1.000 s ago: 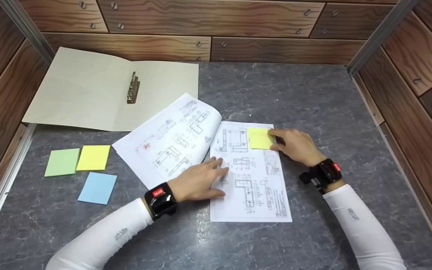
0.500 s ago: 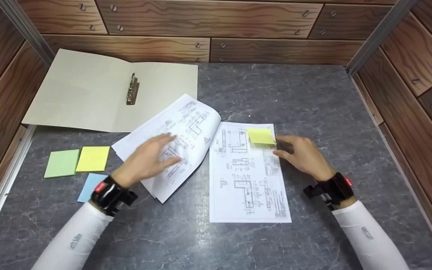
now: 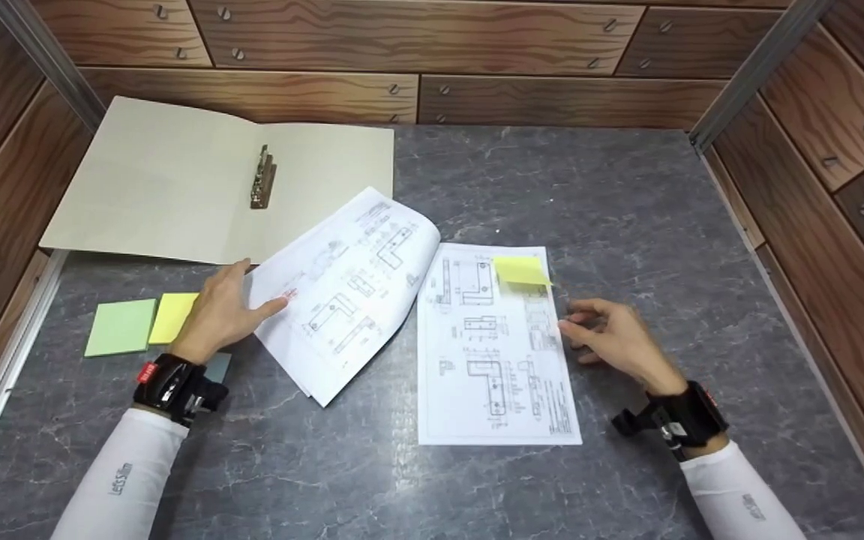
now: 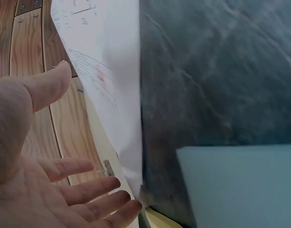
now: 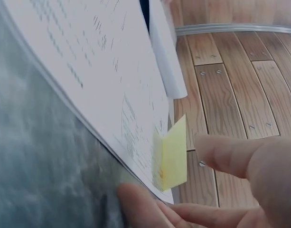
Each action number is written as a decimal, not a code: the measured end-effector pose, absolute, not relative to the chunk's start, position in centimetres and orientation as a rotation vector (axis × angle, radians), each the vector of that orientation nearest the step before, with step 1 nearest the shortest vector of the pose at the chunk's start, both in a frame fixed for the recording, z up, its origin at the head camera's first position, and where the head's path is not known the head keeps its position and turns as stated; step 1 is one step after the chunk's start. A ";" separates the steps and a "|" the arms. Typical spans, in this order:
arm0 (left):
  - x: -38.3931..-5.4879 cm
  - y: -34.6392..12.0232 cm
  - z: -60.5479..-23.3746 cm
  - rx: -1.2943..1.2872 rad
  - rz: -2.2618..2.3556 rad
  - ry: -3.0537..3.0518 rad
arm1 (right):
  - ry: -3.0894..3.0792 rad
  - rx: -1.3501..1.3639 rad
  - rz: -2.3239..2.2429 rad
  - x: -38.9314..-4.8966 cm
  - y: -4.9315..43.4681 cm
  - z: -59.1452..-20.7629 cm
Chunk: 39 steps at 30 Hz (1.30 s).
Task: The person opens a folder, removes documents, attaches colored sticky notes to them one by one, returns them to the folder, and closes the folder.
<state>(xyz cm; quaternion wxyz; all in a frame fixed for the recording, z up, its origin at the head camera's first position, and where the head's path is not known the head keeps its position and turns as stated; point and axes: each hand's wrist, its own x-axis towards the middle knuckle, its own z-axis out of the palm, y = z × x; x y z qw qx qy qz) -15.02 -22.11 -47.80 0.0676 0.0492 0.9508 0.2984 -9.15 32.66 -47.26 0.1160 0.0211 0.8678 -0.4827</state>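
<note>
Two stretches of printed drawing sheets lie on the table: turned-over pages (image 3: 357, 330) on the left and a flat sheet (image 3: 451, 412) on the right. My left hand (image 3: 218, 315) reaches along the outer edge of the turned-over pages, fingers extended and thumb spread over them. Near the flat sheet's right edge is my right hand (image 3: 619, 341), its thumb and fingertips apart at the sheet's border. A yellow sticky note (image 3: 520, 270) is on the sheet's upper right; in the right wrist view that note (image 5: 174, 156) stands up from the paper along a fold.
An open beige folder (image 3: 169, 180) with a metal clip (image 3: 262, 180) lies at the back left, partly under the pages. Green (image 3: 121, 328) and yellow (image 3: 171, 315) sticky-note pads sit at left; a blue pad (image 4: 245, 185) is mostly behind the left hand in the head view. Wood-patterned walls (image 3: 522, 37) enclose the table.
My left hand has moved left from the middle, across the turned-over pages to their outer edge. My right hand has let go of the sticky note and drawn back; the note now lifts at its lower part.
</note>
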 end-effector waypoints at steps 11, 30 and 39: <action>-15.4 -22.2 -48.2 0.124 0.755 2.871 | 2.442 0.181 -1.489 -8.3 32.5 -47.8; -15.4 -22.3 -48.4 0.161 0.771 2.937 | 2.375 0.224 -1.562 -8.6 31.7 -47.9; -15.1 -22.4 -48.5 0.072 0.963 2.882 | 2.357 0.247 -1.571 -8.9 31.5 -48.0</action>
